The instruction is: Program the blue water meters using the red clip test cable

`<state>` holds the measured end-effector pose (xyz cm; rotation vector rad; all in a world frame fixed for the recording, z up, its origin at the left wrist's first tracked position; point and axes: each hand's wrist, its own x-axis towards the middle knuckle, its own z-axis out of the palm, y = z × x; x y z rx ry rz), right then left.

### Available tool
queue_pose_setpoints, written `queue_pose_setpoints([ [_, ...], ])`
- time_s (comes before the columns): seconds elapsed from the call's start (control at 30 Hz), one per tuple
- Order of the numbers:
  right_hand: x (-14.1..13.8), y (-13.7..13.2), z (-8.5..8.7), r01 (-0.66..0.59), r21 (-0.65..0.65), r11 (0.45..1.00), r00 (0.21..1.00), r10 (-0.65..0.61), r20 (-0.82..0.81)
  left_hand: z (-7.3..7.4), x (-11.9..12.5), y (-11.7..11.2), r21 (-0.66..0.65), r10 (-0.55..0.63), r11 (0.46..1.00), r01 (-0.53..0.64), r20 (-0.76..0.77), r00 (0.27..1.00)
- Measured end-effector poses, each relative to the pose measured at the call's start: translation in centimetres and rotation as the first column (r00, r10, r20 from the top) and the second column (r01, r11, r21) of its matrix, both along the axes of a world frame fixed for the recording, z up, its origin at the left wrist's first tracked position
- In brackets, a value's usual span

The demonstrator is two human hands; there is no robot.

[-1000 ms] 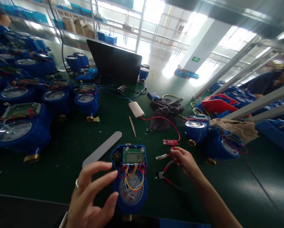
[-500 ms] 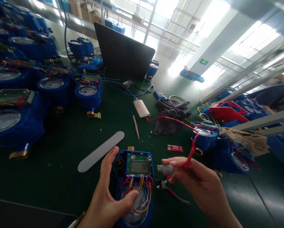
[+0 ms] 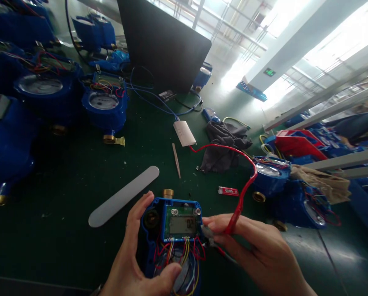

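Observation:
A blue water meter with an exposed circuit board, a small lit-up display and loose coloured wires stands in front of me. My left hand grips it, fingers along its left side and thumb over the round dial. Pinched in my right hand is a grey pin connector on a red cable. The connector is at the right edge of the board housing; its pins are hidden, so I cannot tell whether they are inserted. Cutting pliers lie partly hidden beneath that hand.
The red cable runs to a white adapter box. Nearby lie tweezers, a grey flat strip, a red battery and a dark cloth. A laptop stands behind; more meters flank both sides.
My right hand has moved left, bringing the connector from a gap beside the meter up against its right edge. The left hand keeps its hold. The view has shifted slightly.

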<state>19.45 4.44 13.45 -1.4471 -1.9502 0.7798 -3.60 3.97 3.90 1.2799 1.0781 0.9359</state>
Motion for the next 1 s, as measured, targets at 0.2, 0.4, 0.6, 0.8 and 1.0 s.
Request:
queue_pose_setpoints([
  [0.2, 0.0, -0.5, -0.4, 0.046, 0.024, 0.999, 0.999, -0.047, 0.025, 0.4, 0.0, 0.0, -0.009, -0.009, 1.0, 0.009, -0.024, 1.0],
  [0.4, -0.1, -1.2, -0.9, 0.112, 0.028, 0.993, 0.992, -0.113, 0.048, 0.3, 0.1, -0.2, 0.045, 0.013, 0.999, -0.009, -0.101, 0.995],
  [0.6, -0.4, -0.4, 0.1, 0.156, -0.022, 0.988, 0.985, -0.154, 0.076, 0.5, 0.3, -0.4, 0.085, 0.031, 0.996, -0.021, -0.127, 0.991],
  [0.8, -0.7, 0.2, 0.4, 0.113, -0.092, 0.989, 0.988, -0.102, 0.117, 0.1, 0.0, -0.3, 0.104, 0.022, 0.995, -0.008, -0.138, 0.99],
  [1.0, -0.5, 0.1, 0.4, 0.091, -0.077, 0.993, 0.985, -0.079, 0.152, 0.0, 0.0, -0.3, 0.101, 0.023, 0.995, -0.013, -0.095, 0.995],
])
